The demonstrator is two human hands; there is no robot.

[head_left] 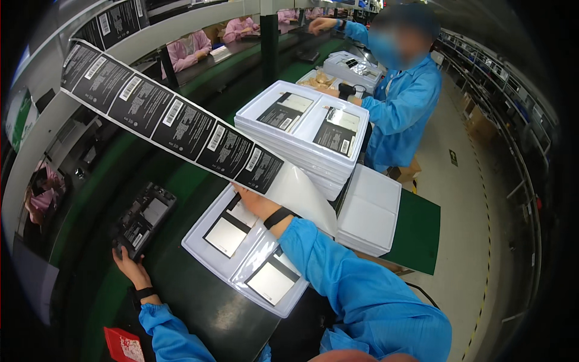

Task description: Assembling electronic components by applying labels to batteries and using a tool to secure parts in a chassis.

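My left hand grips the near end of a black device housing, which has a pale rectangular part and a black label inside it. The housing rests on the dark worktop. My right hand reaches over a white plastic tray at the lower edge of a hanging strip of black labels; most of its fingers are hidden. In that tray lie flat silver battery packs with black edges, one battery pack close below my right hand and another battery pack in the nearer compartment.
Stacked white trays holding more packs stand beyond my right hand. Another stack of white trays sits on a green surface at right. A red scoop-like container is at lower left. A co-worker in blue works at the far right.
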